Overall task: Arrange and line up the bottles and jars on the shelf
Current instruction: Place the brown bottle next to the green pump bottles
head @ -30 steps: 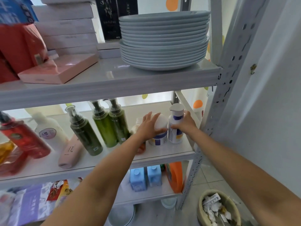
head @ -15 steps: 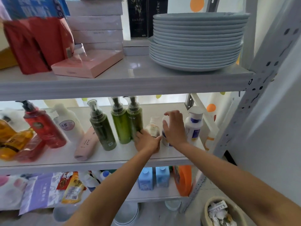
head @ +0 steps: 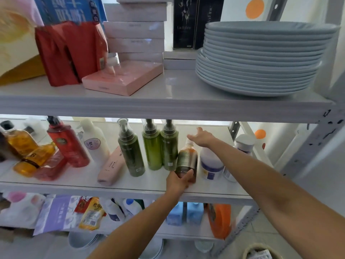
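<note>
Bottles: your left hand [head: 179, 181] now pinches the amber bottle [head: 187, 162] base.
Right hand [head: 202, 138]: has let go, fingers spread, reaching back.
Meaning: right-end row nearly lined up.

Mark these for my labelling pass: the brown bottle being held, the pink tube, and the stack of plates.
brown bottle [head: 187, 159], head view, label area on its body
pink tube [head: 112, 165], head view, middle of its side
stack of plates [head: 261, 58], head view, rims mid-stack

The right arm [head: 261, 165] hides most of the white-capped bottle [head: 243, 144].
</note>
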The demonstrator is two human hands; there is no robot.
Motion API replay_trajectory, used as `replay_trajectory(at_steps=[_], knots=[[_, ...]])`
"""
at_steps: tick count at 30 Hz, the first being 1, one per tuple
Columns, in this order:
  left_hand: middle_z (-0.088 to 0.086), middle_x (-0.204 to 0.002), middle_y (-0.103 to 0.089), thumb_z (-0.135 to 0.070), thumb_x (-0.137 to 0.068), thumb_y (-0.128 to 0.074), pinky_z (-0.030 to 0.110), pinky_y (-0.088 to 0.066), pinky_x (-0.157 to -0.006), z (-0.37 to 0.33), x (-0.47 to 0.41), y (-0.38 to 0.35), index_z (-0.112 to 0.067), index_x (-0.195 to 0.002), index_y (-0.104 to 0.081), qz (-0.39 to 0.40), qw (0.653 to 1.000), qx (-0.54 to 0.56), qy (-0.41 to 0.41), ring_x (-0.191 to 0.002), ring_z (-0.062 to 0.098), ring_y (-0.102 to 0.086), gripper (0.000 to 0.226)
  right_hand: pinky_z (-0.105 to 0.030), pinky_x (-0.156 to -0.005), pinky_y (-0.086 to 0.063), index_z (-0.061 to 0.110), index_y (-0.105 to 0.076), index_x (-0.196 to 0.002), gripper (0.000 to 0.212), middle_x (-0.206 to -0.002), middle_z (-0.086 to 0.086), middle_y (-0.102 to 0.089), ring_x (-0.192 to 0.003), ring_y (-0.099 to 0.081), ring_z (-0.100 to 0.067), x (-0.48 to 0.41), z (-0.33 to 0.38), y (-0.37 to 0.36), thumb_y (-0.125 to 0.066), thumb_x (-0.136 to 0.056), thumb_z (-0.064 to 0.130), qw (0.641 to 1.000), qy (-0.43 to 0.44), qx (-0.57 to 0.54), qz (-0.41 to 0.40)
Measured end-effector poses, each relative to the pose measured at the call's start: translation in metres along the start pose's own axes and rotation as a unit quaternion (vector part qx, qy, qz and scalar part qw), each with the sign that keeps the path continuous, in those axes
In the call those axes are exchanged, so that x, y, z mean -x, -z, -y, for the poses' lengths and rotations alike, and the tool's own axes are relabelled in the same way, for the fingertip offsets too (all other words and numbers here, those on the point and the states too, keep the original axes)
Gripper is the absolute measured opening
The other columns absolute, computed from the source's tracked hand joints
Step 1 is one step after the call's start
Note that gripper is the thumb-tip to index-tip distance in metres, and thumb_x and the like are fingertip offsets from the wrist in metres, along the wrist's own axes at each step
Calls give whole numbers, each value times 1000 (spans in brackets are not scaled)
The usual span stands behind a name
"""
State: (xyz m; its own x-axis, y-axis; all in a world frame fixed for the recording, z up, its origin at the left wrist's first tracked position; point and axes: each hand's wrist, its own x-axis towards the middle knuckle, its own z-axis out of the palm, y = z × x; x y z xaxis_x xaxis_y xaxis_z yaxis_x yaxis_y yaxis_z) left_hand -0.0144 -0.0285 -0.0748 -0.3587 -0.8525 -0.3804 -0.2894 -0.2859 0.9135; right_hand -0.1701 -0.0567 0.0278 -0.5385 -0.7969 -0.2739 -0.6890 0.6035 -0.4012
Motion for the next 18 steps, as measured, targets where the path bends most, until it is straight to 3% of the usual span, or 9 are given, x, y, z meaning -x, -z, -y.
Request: replay_trajectory(at_steps=[2, 4, 6, 7, 8, 12, 18], knots=[[-8, -89, -60, -29, -81, -72, 23, -54, -67, 1, 5, 2, -13, -118, -51, 21, 998, 41, -45, -77, 7, -60, 45, -47, -115, -26, 15, -10, -150, 77, -156, -13, -21, -142, -25, -35, -3, 2, 4, -43, -92, 54, 999, 6, -32, 15], [-2, -102, -62, -25, -83, -71, 27, -55, -78, -3, 5, 4, -12, -126, -48, 41, 995, 60, -72, -88, 13, -62, 51, -44, -111, -34, 8, -22, -146, 71, -150, -16, -33, -135, -37, -34, -3, 6, 9, -52, -92, 44, 996, 23, -87, 14], [4, -118, -59, -23, -81, -72, 31, -52, -89, -6, 2, 4, -12, -129, -44, 38, 994, 40, -91, -102, 19, -59, 57, -38, -94, -47, 2, -54, -113, 35, -122, -20, -57, -106, -59, -27, -6, 8, 15, -58, -90, 27, 991, 51, -125, -19], [4, -122, -57, -22, -80, -74, 30, -49, -91, -6, 0, 3, -13, -130, -43, 32, 995, 19, -96, -105, 19, -57, 59, -34, -84, -51, 3, -60, -93, 18, -105, -18, -61, -88, -62, -22, -6, 8, 18, -60, -88, 21, 988, 58, -142, -32], [4, -124, -56, -22, -78, -75, 30, -48, -93, -6, -1, 1, -13, -129, -43, 23, 995, -9, -98, -107, 19, -56, 61, -31, -77, -51, 3, -61, -86, 15, -96, -16, -62, -78, -60, -19, -6, 8, 21, -61, -87, 18, 984, 64, -159, -39], [6, -129, -56, -42, -76, -73, 39, -47, -98, -2, -7, -7, -16, -129, -43, -23, 979, -174, -106, -116, 24, -55, 66, -27, -77, -47, 3, -53, -116, 40, -103, -5, -56, -91, -56, -19, 5, 1, 22, -69, -84, 20, 968, 144, -193, -77], [11, -135, -45, -57, -79, -62, 39, -47, -93, -5, -11, -13, -10, -127, -43, -76, 920, -367, -113, -125, 26, -45, 69, -33, -77, -54, 8, -53, -115, 44, -99, -13, -63, -83, -60, -23, 22, -4, 28, -74, -79, 24, 963, 222, -107, -107]])
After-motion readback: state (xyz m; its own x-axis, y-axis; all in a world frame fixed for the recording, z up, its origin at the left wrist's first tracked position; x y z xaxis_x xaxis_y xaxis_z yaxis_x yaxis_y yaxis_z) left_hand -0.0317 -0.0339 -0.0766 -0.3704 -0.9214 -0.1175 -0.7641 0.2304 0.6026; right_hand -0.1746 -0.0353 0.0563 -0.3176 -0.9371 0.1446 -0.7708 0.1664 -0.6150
